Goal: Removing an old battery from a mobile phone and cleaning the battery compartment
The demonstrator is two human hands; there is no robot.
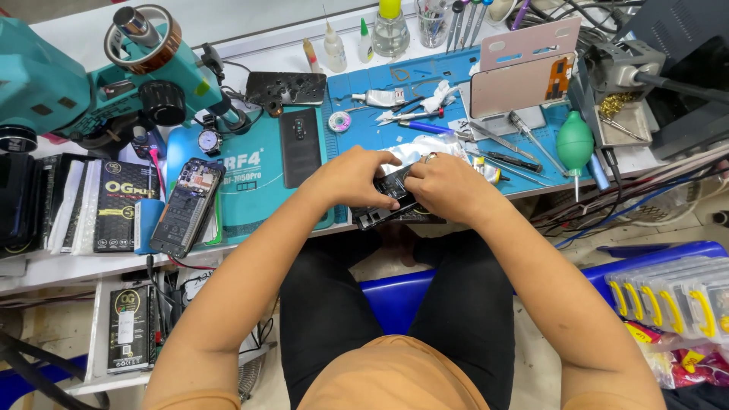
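Both my hands meet over an opened black phone (pixel 389 199) at the front edge of the blue work mat (pixel 425 83). My left hand (pixel 351 176) grips the phone's left side. My right hand (pixel 446 184), with a ring on one finger, presses down on its top right part. The phone's inner boards show between my fingers. A crumpled clear plastic wrap (pixel 414 149) lies just behind my hands.
An opened phone (pixel 186 206) and a dark back cover (pixel 300 146) lie on the teal mat at left. A teal microscope (pixel 114 72), a green air blower (pixel 575 143), tweezers, screwdrivers, glue bottles and a pink phone panel (pixel 524 76) crowd the bench. Clear parts boxes (pixel 672 296) stand at right.
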